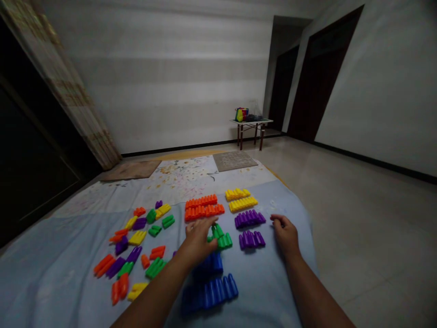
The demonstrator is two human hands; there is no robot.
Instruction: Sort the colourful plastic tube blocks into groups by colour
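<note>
My left hand point(201, 239) reaches over the green pieces point(223, 240) in the middle, fingers curved and apart from the thumb; whether it grips one is hard to see. My right hand point(285, 234) hovers at the right with its fingers curled, beside the purple rows point(251, 219); what it holds, if anything, is hidden. Orange rows point(204, 212) lie beyond my left hand, and yellow rows point(243, 204) to their right. Blue rows point(218, 291) are nearest me, partly behind my left forearm.
Loose orange, purple, green and yellow pieces point(137, 238) are scattered at the left on the blue cloth point(269, 282). Two mats point(235, 161) lie farther back. A small table point(268, 120) with colourful items stands near the wall.
</note>
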